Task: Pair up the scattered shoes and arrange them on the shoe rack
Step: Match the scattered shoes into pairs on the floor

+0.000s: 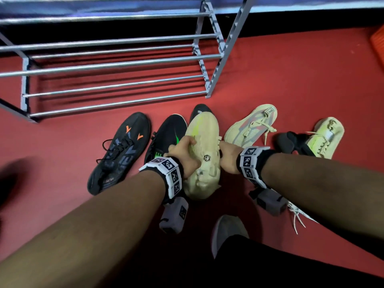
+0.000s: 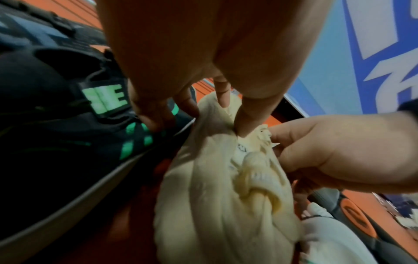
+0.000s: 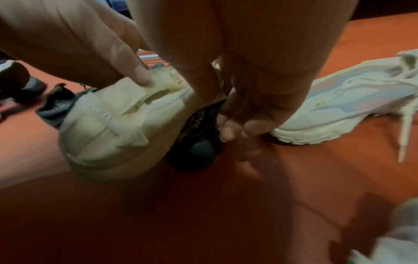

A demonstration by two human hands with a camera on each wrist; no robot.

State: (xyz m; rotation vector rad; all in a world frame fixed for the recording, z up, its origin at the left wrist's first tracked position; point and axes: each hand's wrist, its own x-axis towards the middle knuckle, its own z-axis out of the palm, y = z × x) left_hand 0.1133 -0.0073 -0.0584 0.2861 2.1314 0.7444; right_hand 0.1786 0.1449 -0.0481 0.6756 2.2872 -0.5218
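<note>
Both hands hold a cream shoe (image 1: 204,154) turned sole-up over the red floor, in front of the empty metal shoe rack (image 1: 116,65). My left hand (image 1: 187,148) grips its left side, fingers pinching the upper (image 2: 214,178). My right hand (image 1: 224,154) grips the right side, with fingertips (image 3: 228,130) curled at the shoe's black collar (image 3: 196,125). On the floor lie a black shoe with orange marks (image 1: 120,152), a black shoe with green marks (image 1: 166,138), a cream and pastel sneaker (image 1: 251,125) and a cream shoe with a black collar (image 1: 311,138).
A white laced shoe (image 1: 297,213) lies partly hidden under my right forearm. A grey shoe toe (image 1: 226,229) shows at the bottom by a dark trouser leg. A blue wall panel (image 1: 311,5) stands behind the rack. An orange object (image 1: 378,46) sits at the right edge.
</note>
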